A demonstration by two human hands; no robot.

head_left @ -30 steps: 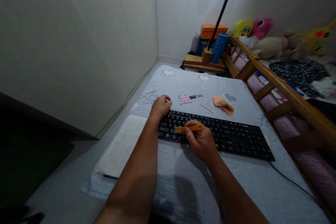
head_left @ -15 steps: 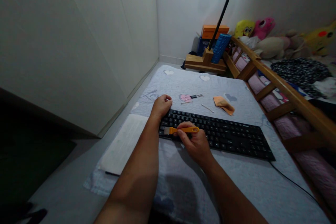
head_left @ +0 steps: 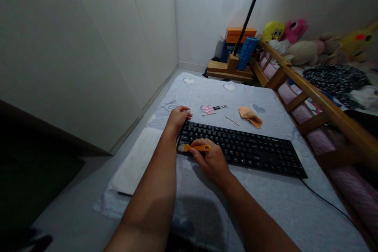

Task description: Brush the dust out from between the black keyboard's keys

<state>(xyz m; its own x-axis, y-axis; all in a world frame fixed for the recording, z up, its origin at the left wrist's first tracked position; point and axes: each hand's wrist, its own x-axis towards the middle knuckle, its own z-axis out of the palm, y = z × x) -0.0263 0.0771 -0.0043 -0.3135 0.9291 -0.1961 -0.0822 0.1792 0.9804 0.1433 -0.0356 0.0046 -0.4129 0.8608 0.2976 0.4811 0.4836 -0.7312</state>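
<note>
A black keyboard (head_left: 260, 151) lies on the cloth-covered surface, its cable running off to the lower right. My right hand (head_left: 211, 159) is closed round the handle of a small orange brush (head_left: 201, 148), over the keyboard's left part. The pale bristles point left, at the lower-left keys. My left hand (head_left: 178, 118) is at the keyboard's upper-left corner, its fingers curled together; whether they grip the keyboard's edge is hard to tell. Beyond the keyboard lie a white swab (head_left: 232, 120), another swab (head_left: 209, 114), a black-and-metal tool (head_left: 217, 108) and a folded orange cloth (head_left: 250, 117).
A pale flat board or book (head_left: 137, 161) lies left of my left forearm. White cabinet doors (head_left: 118, 47) stand at the left. A wooden bed rail (head_left: 321, 100) runs along the right, with plush toys behind. A lamp stand base (head_left: 230, 69) is at the far end.
My right hand and the brush have moved left along the keyboard, bringing the bristles to its left edge. My left hand has shifted slightly left, and the keyboard appears slightly further left in view.
</note>
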